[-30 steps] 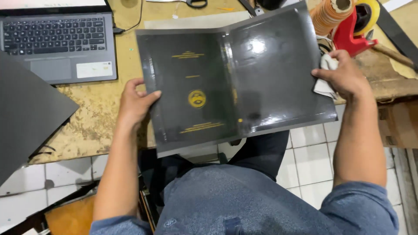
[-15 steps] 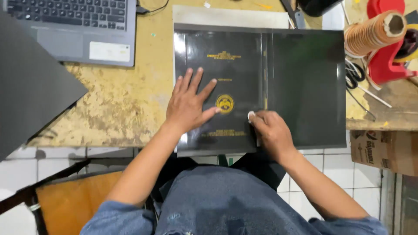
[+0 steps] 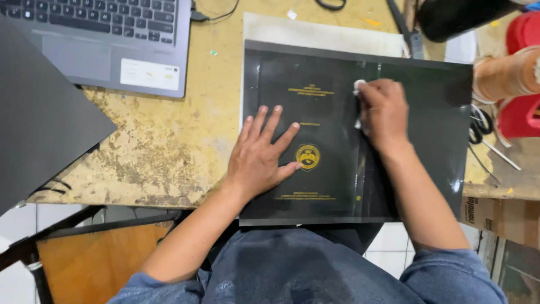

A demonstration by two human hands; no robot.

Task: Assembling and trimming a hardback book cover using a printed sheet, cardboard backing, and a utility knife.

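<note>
A black book cover [image 3: 320,112] with gold print and a round gold emblem lies flat on the worn wooden table [image 3: 163,141], under a clear glossy plastic sheet. My left hand [image 3: 261,155] presses flat on the cover, fingers spread, just left of the emblem. My right hand [image 3: 382,110] is closed around a small white cloth [image 3: 358,87] and rests it on the cover along the spine fold, near the top.
A grey laptop [image 3: 112,39] sits at the back left. A large black sheet [image 3: 39,118] overhangs the left edge. Scissors [image 3: 484,135], a big spool of tan thread [image 3: 506,73] and a red object [image 3: 520,112] crowd the right. A cardboard box [image 3: 500,217] is below the table edge.
The cover, held up open a second ago, now lies flat. My left hand stays pressed on it. My right hand with the cloth has slid up along the spine fold.
</note>
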